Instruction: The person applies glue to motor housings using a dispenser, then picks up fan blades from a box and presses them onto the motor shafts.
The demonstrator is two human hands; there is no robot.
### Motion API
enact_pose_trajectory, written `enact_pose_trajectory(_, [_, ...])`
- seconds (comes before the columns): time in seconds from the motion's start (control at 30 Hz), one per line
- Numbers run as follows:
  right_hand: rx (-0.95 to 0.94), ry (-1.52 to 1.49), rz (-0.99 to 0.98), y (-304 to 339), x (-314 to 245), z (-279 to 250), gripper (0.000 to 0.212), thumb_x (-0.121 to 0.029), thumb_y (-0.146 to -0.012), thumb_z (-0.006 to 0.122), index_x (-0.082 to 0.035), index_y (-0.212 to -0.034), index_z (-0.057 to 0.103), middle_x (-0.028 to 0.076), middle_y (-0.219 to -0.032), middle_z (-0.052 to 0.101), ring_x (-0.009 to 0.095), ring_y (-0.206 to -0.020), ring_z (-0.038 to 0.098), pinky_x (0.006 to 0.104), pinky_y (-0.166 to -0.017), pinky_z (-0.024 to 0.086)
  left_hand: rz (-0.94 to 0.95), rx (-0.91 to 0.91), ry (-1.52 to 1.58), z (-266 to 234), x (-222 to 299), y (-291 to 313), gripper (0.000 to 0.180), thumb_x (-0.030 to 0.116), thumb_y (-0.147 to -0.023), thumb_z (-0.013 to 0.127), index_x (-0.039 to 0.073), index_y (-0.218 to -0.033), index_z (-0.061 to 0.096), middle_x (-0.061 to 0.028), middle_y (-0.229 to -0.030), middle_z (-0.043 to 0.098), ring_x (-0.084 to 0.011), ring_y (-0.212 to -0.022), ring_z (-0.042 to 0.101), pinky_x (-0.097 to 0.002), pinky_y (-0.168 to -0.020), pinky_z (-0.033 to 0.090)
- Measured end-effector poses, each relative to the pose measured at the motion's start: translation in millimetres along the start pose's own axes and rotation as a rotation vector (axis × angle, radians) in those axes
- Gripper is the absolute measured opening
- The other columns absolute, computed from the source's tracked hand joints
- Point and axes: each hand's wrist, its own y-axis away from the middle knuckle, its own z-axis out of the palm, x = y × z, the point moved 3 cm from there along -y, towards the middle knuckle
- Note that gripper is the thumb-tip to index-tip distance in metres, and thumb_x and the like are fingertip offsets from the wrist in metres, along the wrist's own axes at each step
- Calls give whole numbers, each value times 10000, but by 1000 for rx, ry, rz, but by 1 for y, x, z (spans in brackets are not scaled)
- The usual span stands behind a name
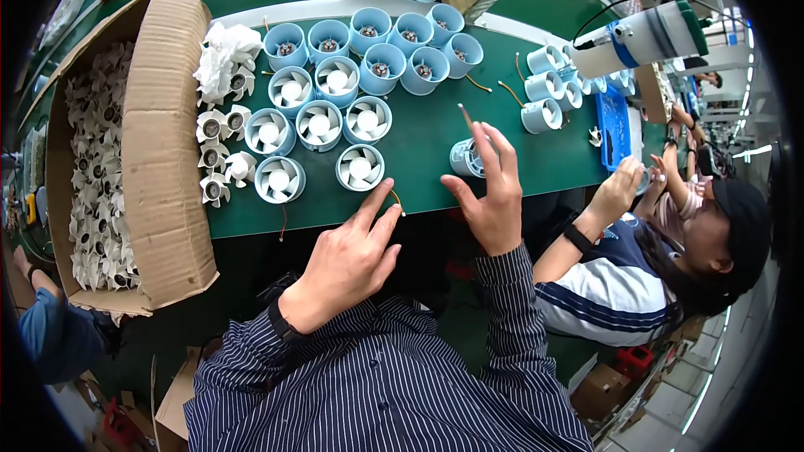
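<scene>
Now the small blue fan housing lies on its side on the green table, near the front edge. The right hand is just beside it, fingers spread and holding nothing. The left hand is also open, its fingertips at the table edge near a thin wire. Behind stand blue housings with white fan wheels, and a cardboard box of white wheels is at the left

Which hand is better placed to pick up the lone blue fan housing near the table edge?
Right. The right hand already reaches around the housing, fingers beside it. The left hand sits farther back, nearer the wire.
</scene>
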Motion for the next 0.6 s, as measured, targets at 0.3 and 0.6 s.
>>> enact_pose_trajectory(0.3, [455,-447,66,-17,-18,-46,719,-280,-990,785,26,-1545,445,193,-1415,583,281,-1273,593,403,-1048,507,3,-2,13,1,-1,-2,576,88,-833,787,-58,-1352,586,-259,-1599,452,-354,-998,736,-403,-768,627])
enact_pose_trajectory(0.6, [283,-730,357,23,12,-25,709,-257,-894,891,14,-1389,462,197,-1379,581,250,-1255,587,383,-1057,503,25,12,13,-2,3,-2,583,85,-832,791,-52,-1359,584,-258,-1567,491,-326,-928,742,-374,-723,625])
